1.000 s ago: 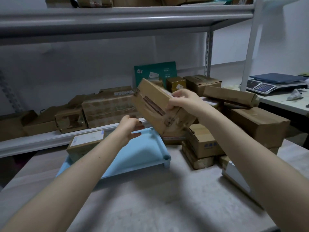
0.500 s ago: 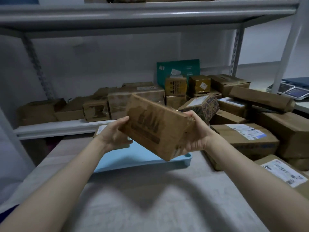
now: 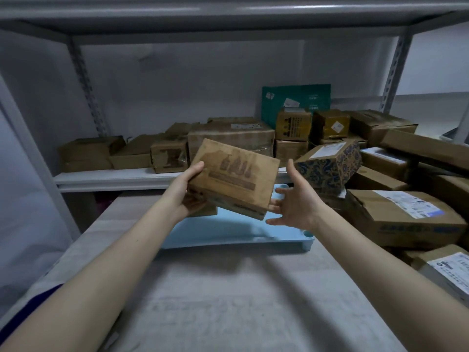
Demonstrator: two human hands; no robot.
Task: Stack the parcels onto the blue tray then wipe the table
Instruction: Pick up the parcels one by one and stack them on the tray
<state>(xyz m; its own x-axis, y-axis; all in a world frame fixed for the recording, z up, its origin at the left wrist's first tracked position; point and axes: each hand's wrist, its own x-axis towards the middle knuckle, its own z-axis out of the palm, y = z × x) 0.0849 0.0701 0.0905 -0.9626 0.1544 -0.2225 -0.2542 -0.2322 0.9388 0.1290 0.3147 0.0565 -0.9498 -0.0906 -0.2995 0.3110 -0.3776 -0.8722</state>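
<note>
A grey metal rack point(image 3: 228, 11) spans the back, and brown boxes sit in a row along its low shelf point(image 3: 114, 177), with a green packet point(image 3: 297, 100) standing upright behind them towards the right end. In front of the shelf is the pale table point(image 3: 228, 301), which reaches to the near edge of the view. A heap of parcels point(image 3: 406, 219) crowds the table's right edge, several with white labels. A patterned box point(image 3: 330, 166) rests tilted on the heap's far left side. The blue tray point(image 3: 228, 232) lies flat at the far edge of the table, just left of the heap, its near right corner beside the big labelled box. A brown parcel point(image 3: 236, 176) with dark printing on its face is held in the air above the far half of the tray, tilted with its right corner lower. The left hand point(image 3: 187, 191) grips its left end, thumb on the printed face and fingers curled underneath. The right hand point(image 3: 294, 201) is spread wide, palm towards the parcel. Its fingertips point(image 3: 272, 207) are right at the parcel's lower right corner, but whether they touch it cannot be told.
</note>
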